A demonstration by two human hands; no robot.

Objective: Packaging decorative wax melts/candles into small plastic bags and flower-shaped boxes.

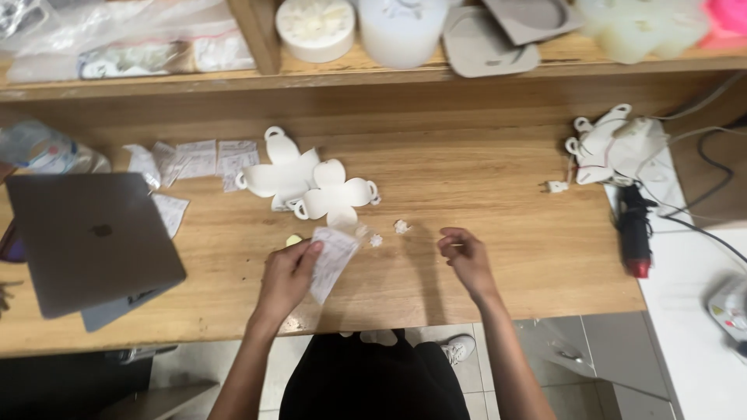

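Observation:
My left hand [289, 274] grips a small clear plastic bag [333, 260] above the front of the wooden table [482, 194]. My right hand [465, 254] hovers to the right with its fingers curled together; whether they pinch something tiny I cannot tell. Two small white pieces [376, 240] [401, 226] lie on the table between the hands. Just beyond them rest two white flat flower-shaped cut-outs [310, 184] with looped tabs.
A closed grey laptop [87, 237] lies at the left. Several small plastic bags [194, 159] sit behind it. A stack of white cut-outs [615, 144], a small white plug [555, 186] and a black and red tool [634, 229] are at the right. White moulds [315, 27] line the shelf.

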